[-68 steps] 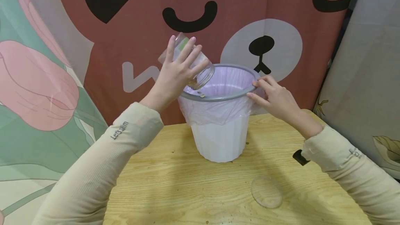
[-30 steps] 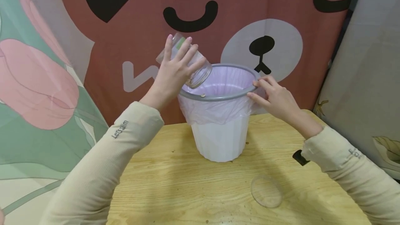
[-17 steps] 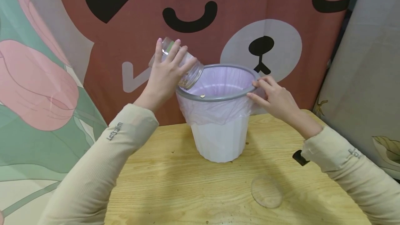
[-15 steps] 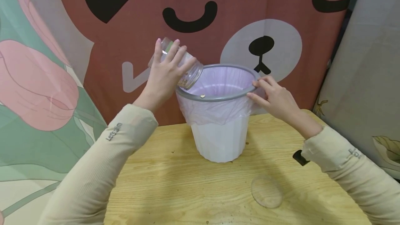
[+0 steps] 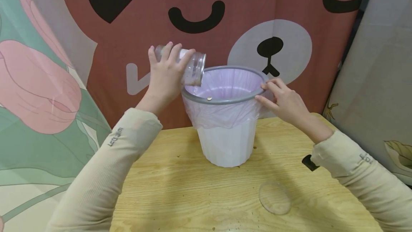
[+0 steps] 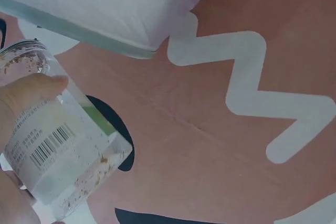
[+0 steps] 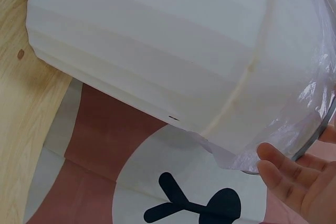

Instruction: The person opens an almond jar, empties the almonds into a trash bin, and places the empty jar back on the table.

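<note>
My left hand (image 5: 165,74) grips a clear, lidless jar (image 5: 194,68), lying nearly level with its mouth over the left rim of a white trash can (image 5: 226,146). In the left wrist view the jar (image 6: 110,148) bears a barcode label, and brown crumbs cling inside it. A thin pinkish bag lines the can and folds over its grey rim (image 5: 225,101). My right hand (image 5: 286,103) holds the rim at the right, thumb in front. In the right wrist view its fingertips (image 7: 270,153) meet the bag just under the rim. The can's bottom is hidden inside.
A round clear lid (image 5: 275,198) lies on the wooden table (image 5: 180,189), in front of the can. One small pale flake (image 5: 209,98) sits on the front rim. Dark specks dot the tabletop. A printed bear curtain (image 5: 206,49) hangs close behind the can.
The left hand has drawn the jar leftward and tipped it from mouth-down to nearly level. Flakes near its mouth earlier are gone from sight, except one on the rim. The right hand stays put.
</note>
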Demonstrator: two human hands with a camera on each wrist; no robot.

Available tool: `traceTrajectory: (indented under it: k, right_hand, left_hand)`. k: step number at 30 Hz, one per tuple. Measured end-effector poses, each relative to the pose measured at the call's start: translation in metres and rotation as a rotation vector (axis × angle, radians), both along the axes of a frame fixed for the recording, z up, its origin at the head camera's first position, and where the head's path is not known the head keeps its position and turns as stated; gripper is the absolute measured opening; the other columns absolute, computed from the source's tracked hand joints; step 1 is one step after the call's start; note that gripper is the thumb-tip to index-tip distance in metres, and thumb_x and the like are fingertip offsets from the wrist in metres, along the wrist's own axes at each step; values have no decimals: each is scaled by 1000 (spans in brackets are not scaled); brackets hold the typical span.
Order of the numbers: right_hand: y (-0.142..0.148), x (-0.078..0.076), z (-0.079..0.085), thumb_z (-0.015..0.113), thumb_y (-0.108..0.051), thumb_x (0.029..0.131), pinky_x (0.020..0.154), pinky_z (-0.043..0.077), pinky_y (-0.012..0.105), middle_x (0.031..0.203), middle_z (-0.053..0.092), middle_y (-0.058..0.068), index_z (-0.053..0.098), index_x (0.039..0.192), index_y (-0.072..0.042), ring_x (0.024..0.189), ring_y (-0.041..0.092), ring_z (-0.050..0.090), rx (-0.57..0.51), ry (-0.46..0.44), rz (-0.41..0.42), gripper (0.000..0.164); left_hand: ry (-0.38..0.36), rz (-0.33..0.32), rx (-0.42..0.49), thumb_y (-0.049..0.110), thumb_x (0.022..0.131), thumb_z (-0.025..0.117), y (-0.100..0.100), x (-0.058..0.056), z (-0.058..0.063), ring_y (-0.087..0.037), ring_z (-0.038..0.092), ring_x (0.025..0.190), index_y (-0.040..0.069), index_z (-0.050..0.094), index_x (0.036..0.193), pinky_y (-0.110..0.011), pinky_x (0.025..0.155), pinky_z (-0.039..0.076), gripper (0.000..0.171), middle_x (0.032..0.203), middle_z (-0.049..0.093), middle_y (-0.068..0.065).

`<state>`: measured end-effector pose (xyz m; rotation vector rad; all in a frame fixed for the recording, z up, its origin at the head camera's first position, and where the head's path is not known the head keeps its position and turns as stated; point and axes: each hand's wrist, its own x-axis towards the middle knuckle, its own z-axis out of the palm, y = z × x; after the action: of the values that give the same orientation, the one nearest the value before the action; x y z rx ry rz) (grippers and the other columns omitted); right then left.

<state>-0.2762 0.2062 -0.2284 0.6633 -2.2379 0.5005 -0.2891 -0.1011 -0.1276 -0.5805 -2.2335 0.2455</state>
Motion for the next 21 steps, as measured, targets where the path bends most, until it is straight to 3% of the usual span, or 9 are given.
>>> traceTrajectory:
  k: [4,10,13,21]
  right_hand:
    - [0,0,0,61,-28,85,45,38,31,108,49,11,57,109,-5,52,17,46,-1,2,1,34]
    - [-1,0,0,61,-29,85,44,37,30,109,49,11,57,110,-4,50,16,44,0,-7,2,35]
    - [0,0,-1,61,-29,85,44,37,30,110,48,12,57,111,-4,50,16,44,0,-11,-1,36]
    - [0,-1,-1,60,-29,85,44,37,30,109,49,12,57,111,-4,50,16,44,-4,-1,7,36]
  left_hand:
    - [-67,3,123,17,66,74,-2,1,3,-30,25,125,21,34,134,-55,97,12,79,133,35,-14]
    - [-98,-43,344,27,63,77,-6,5,6,-27,32,119,20,35,134,-48,89,21,83,128,41,-10]
    - [-139,-35,436,31,63,78,-7,7,8,-25,33,118,21,33,136,-47,88,23,86,129,42,-7]
    - [-215,-28,586,36,62,78,-7,13,8,-25,39,114,23,30,136,-46,88,27,90,126,45,-6]
